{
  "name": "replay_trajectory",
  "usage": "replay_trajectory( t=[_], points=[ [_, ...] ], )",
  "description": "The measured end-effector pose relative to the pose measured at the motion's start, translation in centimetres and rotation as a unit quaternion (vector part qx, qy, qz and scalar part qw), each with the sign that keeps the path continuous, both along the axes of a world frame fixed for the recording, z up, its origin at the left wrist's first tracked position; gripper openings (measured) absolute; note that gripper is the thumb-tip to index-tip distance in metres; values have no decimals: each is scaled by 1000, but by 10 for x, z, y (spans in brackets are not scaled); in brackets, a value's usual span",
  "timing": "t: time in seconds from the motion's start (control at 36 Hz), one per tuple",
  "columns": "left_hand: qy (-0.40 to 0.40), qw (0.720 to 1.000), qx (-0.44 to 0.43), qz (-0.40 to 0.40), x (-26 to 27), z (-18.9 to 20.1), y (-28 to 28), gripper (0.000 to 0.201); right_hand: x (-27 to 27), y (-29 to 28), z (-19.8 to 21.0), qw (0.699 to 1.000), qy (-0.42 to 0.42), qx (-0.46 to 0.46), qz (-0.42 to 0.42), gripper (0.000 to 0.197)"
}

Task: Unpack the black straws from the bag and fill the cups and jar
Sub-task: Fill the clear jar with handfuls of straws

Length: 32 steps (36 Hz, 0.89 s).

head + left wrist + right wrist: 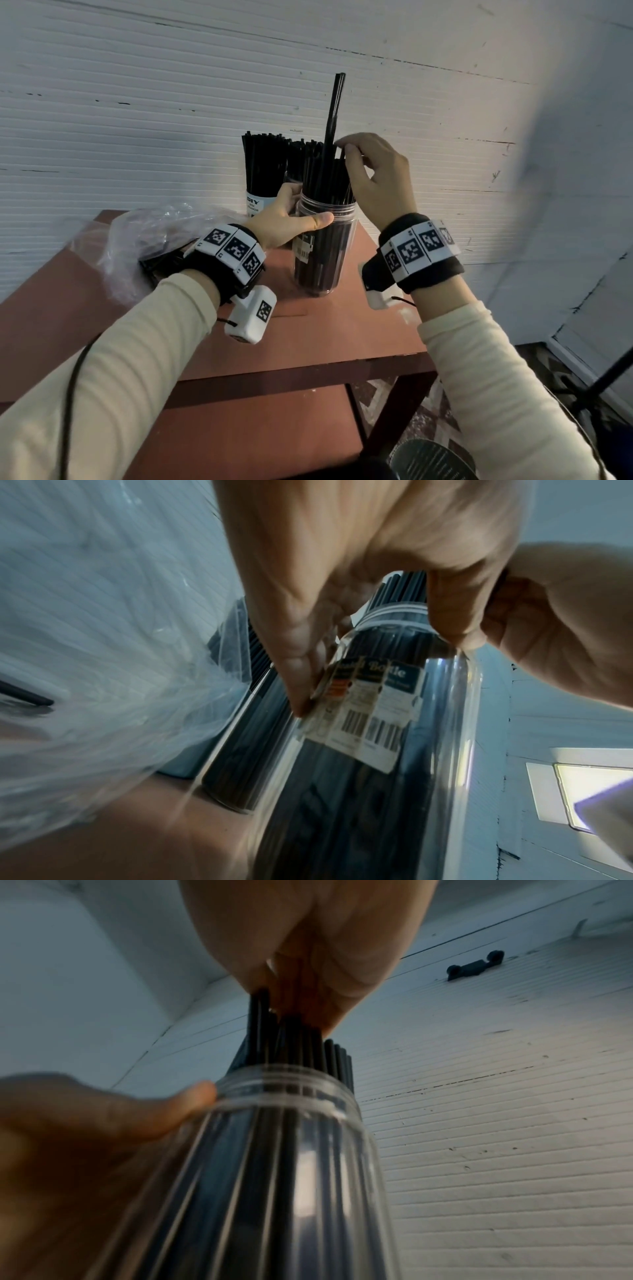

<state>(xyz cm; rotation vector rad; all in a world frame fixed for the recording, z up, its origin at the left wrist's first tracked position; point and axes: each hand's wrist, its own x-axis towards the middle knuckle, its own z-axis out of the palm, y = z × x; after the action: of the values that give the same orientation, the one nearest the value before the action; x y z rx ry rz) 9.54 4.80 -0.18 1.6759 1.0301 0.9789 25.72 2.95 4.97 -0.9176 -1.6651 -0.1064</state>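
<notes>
A clear plastic jar packed with black straws stands on the red-brown table. My left hand grips the jar just below its rim, thumb in front. My right hand is curled over the straw tops and pinches a few of them. A tall straw sticks up well above the rest. The left wrist view shows the left hand round the labelled jar. In the right wrist view the right hand holds straw tips above the jar.
Two cups full of black straws stand behind the jar against the white wall. A crumpled clear bag with leftover straws lies at the table's left. The table's right edge is close to the jar. A dark stand leg crosses the floor at right.
</notes>
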Motion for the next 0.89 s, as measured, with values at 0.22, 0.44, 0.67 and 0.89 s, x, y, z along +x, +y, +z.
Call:
replay_trajectory(
  t=[0.22, 0.44, 0.67, 0.89],
  points=[
    [-23, 1000, 10, -6, 1, 0, 0, 84, -12, -10, -24, 1000, 16, 5, -20, 35],
    [4, 1000, 15, 11, 0, -2, 2, 102, -14, -16, 4, 998, -44, -27, -28, 42],
    [0, 1000, 20, 5, 0, -3, 1, 104, -15, -22, -11, 994, -93, -52, -32, 40],
    [11, 1000, 23, 9, 0, -2, 2, 102, -19, -2, 26, 998, -22, -57, 2, 73]
  ],
)
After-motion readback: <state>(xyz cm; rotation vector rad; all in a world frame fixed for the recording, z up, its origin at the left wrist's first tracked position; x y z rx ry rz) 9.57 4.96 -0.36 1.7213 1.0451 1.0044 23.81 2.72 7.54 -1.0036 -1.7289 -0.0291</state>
